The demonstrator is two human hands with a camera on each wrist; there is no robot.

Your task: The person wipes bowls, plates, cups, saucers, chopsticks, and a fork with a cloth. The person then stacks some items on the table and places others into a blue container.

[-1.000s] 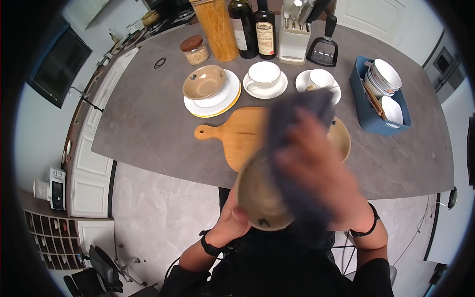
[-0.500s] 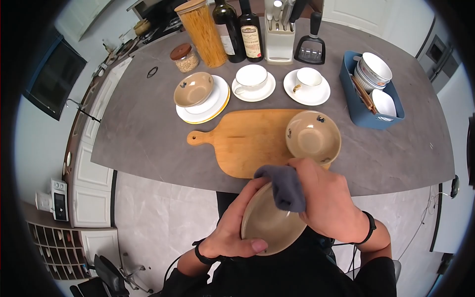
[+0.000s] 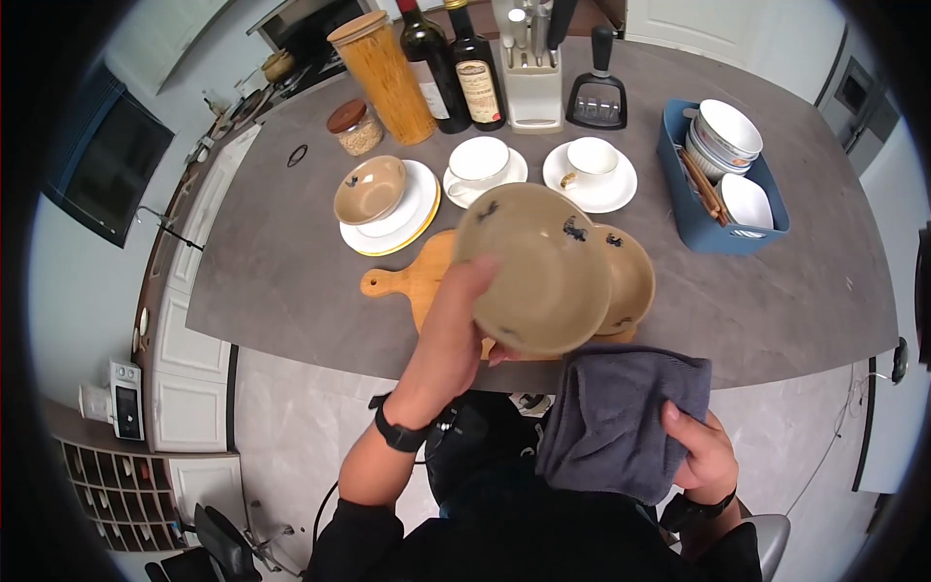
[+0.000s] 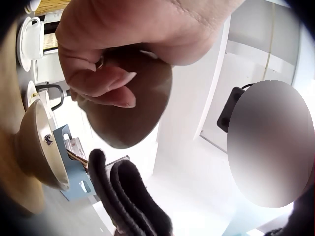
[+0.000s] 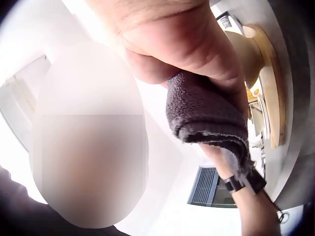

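My left hand [image 3: 453,325] grips a beige bowl [image 3: 543,267] by its left side, thumb at the rim, holding it raised over the wooden cutting board [image 3: 422,281]. Behind it, a second beige bowl [image 3: 630,281] sits on the board's right part, partly covered in the head view. In the left wrist view the fingers curl against the held bowl [image 4: 142,98]. My right hand [image 3: 706,456] pinches a folded dark grey cloth [image 3: 630,417] below the table's front edge, thumb on top. The right wrist view shows the cloth [image 5: 206,108] hanging from that hand.
A bowl on stacked plates [image 3: 419,209] stands at the left, two white cups [image 3: 478,160] on saucers at the middle. A blue basket [image 3: 722,238] with bowls is at the right. Jars, bottles and a knife block [image 3: 535,92] line the back.
The bowl in my left hand has moved up and forward over the board, its inside now showing. My right hand has drawn the cloth out of the bowl, down and to the right.
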